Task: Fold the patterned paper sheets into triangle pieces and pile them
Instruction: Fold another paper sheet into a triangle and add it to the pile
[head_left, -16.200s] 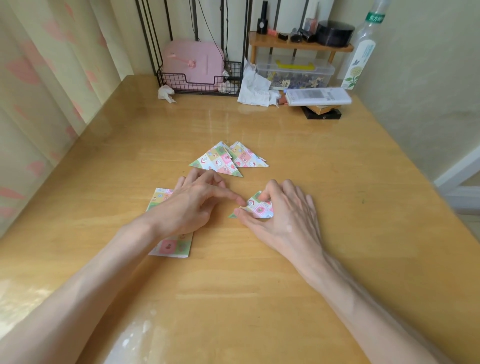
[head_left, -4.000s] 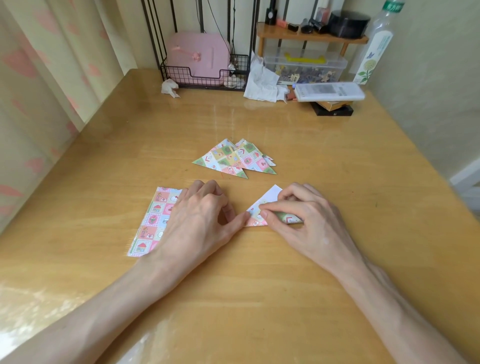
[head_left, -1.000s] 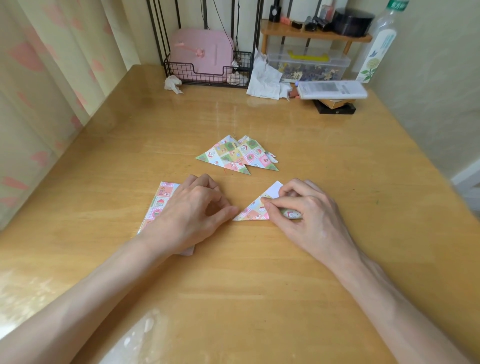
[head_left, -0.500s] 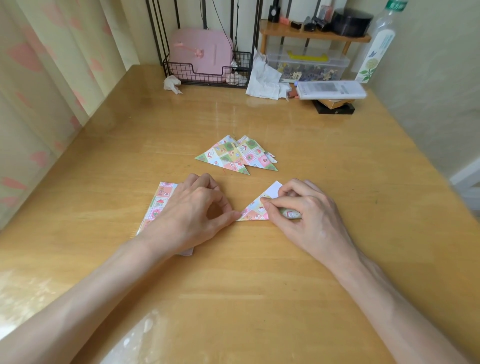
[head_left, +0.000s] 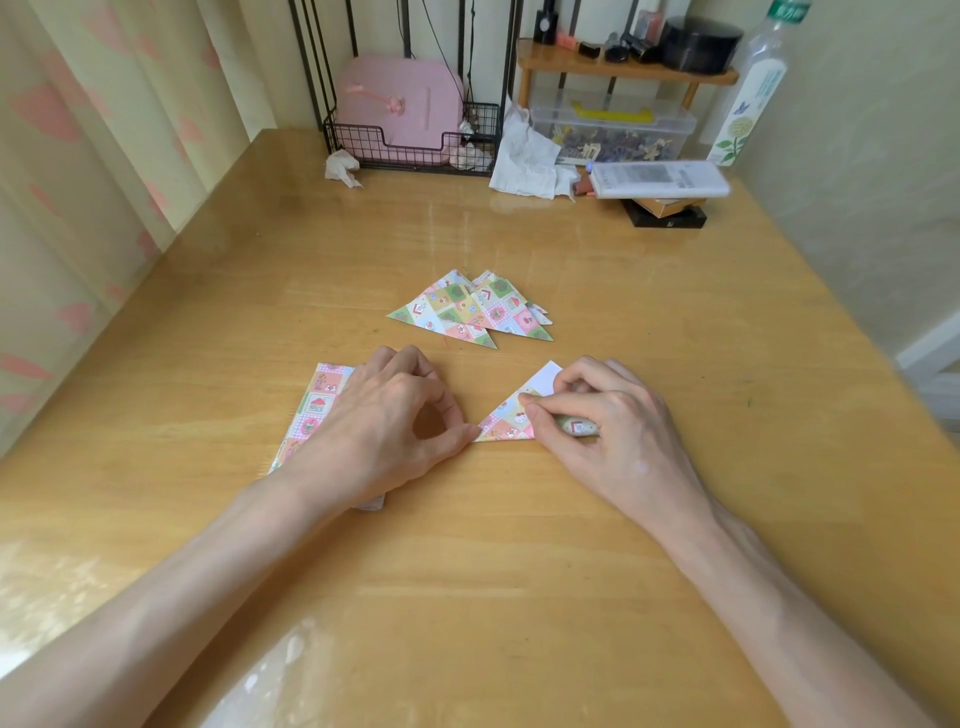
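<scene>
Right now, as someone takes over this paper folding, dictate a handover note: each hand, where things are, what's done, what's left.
Left hand: thumb tip pins the left corner of the half-folded piece; the hand partly covers the flat sheets.
Right hand: pinches that piece's right side, white flap showing.
Done: pile of finished triangles just beyond.
Left: finish this fold, pile it, fold the flat sheets.

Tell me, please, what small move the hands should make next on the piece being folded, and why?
Probably the right hand should press its fold flat. It pinches a raised flap of the half-folded piece, a white corner shows at the top, and the left hand pins the left tip.
</scene>
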